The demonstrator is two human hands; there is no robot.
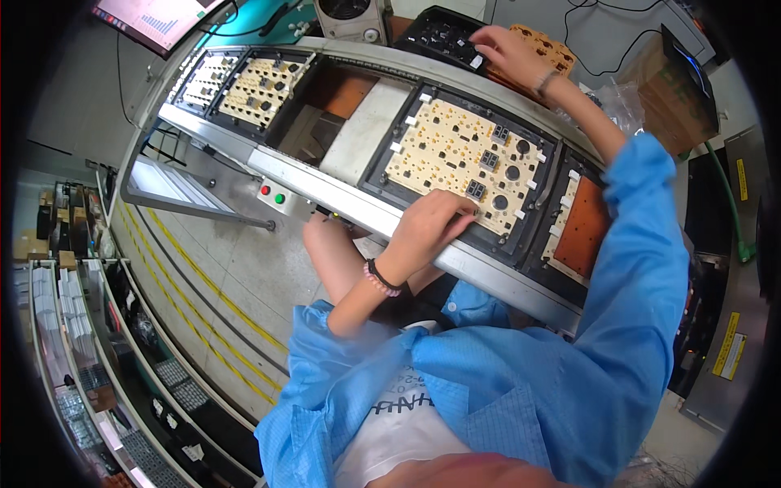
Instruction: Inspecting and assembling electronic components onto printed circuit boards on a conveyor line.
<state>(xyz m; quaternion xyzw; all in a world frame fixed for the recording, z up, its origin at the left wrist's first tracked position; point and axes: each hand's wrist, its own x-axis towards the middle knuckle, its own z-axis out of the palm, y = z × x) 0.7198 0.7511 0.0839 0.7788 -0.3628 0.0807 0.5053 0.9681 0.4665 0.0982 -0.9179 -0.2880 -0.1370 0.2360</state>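
My left hand (431, 228) is over the front edge of a cream circuit board (439, 154), its fingertips pinched together near a small black display part (476, 190). Whatever they hold, if anything, is hidden. The board lies in a black frame fixture (378, 175) with white clips, and bears round black parts and several square black ones. My right hand (512, 55) reaches far across to a black tray (431, 37) of small dark parts. Its thumb and forefinger are apart over the tray's right side, beside a small white piece (477, 61).
A metal conveyor rail (325, 171) runs along the front. Further boards (260, 89) sit in fixtures at left; an orange-brown plate (584, 228) lies at right. An orange perforated block (545, 49) and a cardboard box (671, 98) stand behind. A button box (277, 195) hangs below the rail.
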